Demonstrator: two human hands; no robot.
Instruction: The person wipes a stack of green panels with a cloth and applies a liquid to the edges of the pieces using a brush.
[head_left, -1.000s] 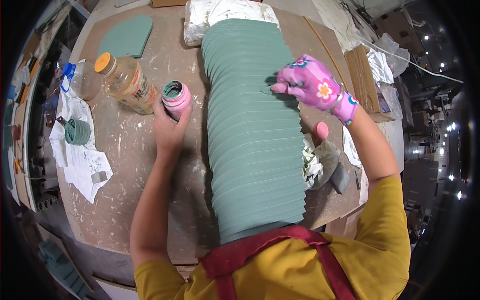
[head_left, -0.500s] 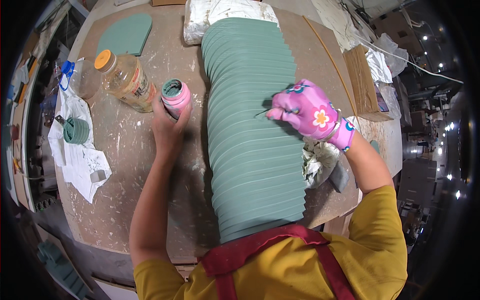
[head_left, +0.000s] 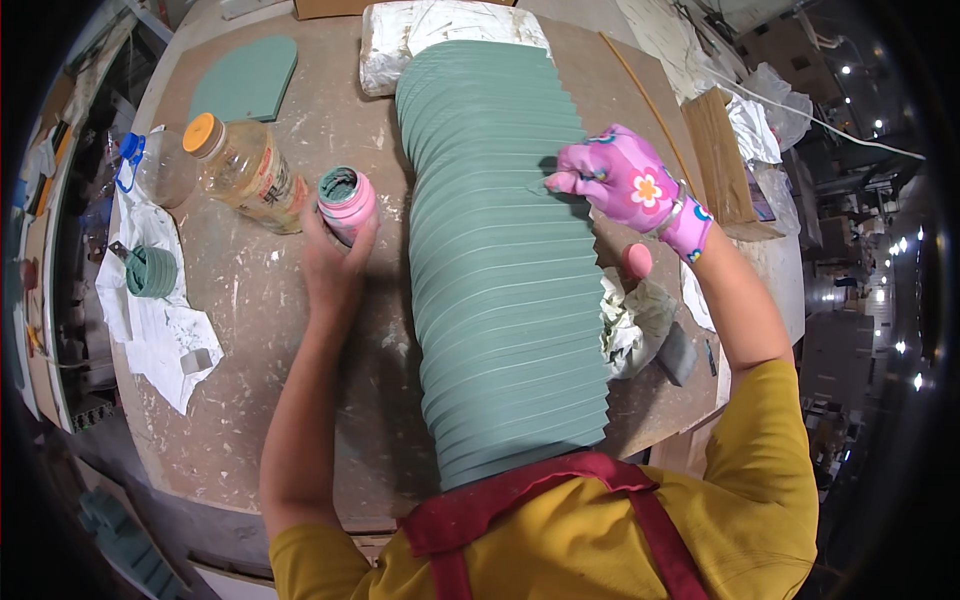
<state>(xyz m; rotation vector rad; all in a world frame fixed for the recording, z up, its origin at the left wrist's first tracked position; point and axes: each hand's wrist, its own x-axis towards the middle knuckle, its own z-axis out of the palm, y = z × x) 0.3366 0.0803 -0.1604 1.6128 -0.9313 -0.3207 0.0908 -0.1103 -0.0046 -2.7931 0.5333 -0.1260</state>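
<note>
My left hand (head_left: pixel 335 250) is bare and wrapped round a small pink jar (head_left: pixel 347 208). The jar has no lid on, and dark green paint or paste coats its mouth. My right hand (head_left: pixel 625 180) wears a pink flowered glove, its fingers pinched together over the right side of a long row of green sheets (head_left: pixel 505 280). A thin tip seems to stick out of the pinch, too fine to name. The sheets overlap like shingles, with pale edges, and run from my apron to a white wrapped block (head_left: pixel 440 40).
Left of the jar lie a plastic bottle with an orange cap (head_left: pixel 245 175), a clear bottle with a blue cap (head_left: pixel 160 165) and a green-stained cup (head_left: pixel 150 270) on white paper. To the right are a pink lid (head_left: pixel 636 261), crumpled paper (head_left: pixel 635 320) and a wooden box (head_left: pixel 722 165).
My right hand has moved farther up the row of sheets, still pinched, and the pink lid beside the crumpled paper has come into view. My left hand still holds the jar.
</note>
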